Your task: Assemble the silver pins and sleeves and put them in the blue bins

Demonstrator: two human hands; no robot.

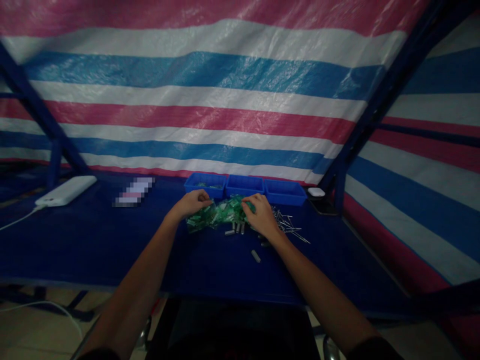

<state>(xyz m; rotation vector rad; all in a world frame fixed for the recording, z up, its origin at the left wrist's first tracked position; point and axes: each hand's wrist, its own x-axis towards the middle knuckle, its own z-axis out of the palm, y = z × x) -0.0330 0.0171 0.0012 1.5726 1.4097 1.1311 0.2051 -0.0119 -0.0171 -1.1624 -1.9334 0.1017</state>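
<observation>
A heap of small green translucent parts (219, 214) lies on the dark blue table (93, 240) in front of me. My left hand (193, 203) rests at the left top of the heap, fingers curled onto the parts. At the heap's right end, my right hand (260, 215) has its fingers bent down into the parts. What either hand grips is too small to make out. A few short grey metal sleeves (235, 230) lie just below the heap, one further out (255, 256). Thin metal pins (290, 227) are scattered right of my right hand.
Three blue plastic trays (244, 186) stand in a row behind the heap. A white power bank (66, 190) with a cable lies at the far left. A dark phone with a small white object (317, 192) sits at the right. A striped tarp hangs behind, blue frame posts at both sides.
</observation>
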